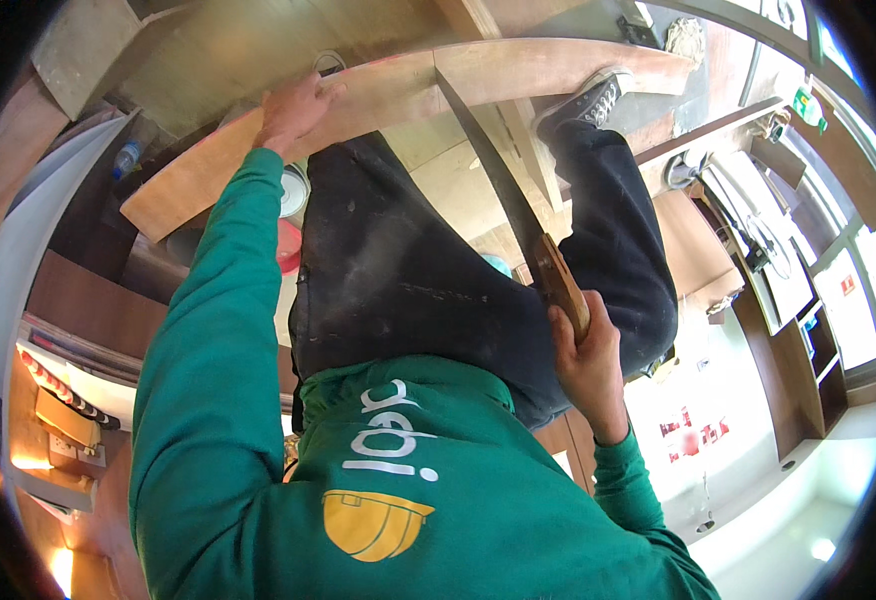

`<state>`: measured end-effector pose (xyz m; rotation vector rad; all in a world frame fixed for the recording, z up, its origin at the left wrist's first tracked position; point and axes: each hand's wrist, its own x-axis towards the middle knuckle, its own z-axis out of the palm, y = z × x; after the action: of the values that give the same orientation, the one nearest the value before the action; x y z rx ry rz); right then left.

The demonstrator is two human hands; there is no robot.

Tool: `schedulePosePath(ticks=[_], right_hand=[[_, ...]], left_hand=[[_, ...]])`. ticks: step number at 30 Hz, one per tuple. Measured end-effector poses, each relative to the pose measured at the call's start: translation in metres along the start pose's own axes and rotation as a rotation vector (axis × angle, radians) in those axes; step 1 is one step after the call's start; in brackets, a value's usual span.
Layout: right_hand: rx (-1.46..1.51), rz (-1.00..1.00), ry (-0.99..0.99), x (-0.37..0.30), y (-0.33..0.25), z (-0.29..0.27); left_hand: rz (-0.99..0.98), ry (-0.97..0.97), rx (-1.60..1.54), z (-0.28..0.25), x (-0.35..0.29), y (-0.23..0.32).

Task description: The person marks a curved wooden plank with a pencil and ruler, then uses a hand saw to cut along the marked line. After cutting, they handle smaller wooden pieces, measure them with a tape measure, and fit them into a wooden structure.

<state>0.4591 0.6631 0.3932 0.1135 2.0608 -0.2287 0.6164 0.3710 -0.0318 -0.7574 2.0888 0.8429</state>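
Note:
A long light-brown wooden plank (388, 95) stretches across the upper view, in front of my legs. My left hand (296, 112) presses on its left part, with fingers reaching over the far edge. My right hand (590, 350) is closed round the wooden handle (561, 285) of a handsaw. The saw's long dark blade (493, 155) slants up and left, its tip at the plank's near edge. A thin line crosses the plank there; I cannot tell whether it is a mark or a cut. My dark sneaker (598, 98) rests on the plank's right part.
Under the plank, between my legs, stands a wooden support (528, 150). A round can (294, 190) and a red object (288, 245) are beside my left leg. A plastic bottle (128, 158) lies at the far left. A green-and-white bottle (808, 108) is at the upper right.

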Motion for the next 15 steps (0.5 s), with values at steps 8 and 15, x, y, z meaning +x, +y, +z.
schedulePosePath(ticks=[8, 15], right_hand=[[-0.064, -0.402, 0.3, 0.269, 0.0, 0.148], [-0.043, -0.109, 0.041, 0.022, 0.011, 0.019]], left_hand=[[0.059, 0.013, 0.018, 0.001, 0.017, -0.003], [0.038, 0.062, 0.044, 0.006, 0.009, -0.009]])
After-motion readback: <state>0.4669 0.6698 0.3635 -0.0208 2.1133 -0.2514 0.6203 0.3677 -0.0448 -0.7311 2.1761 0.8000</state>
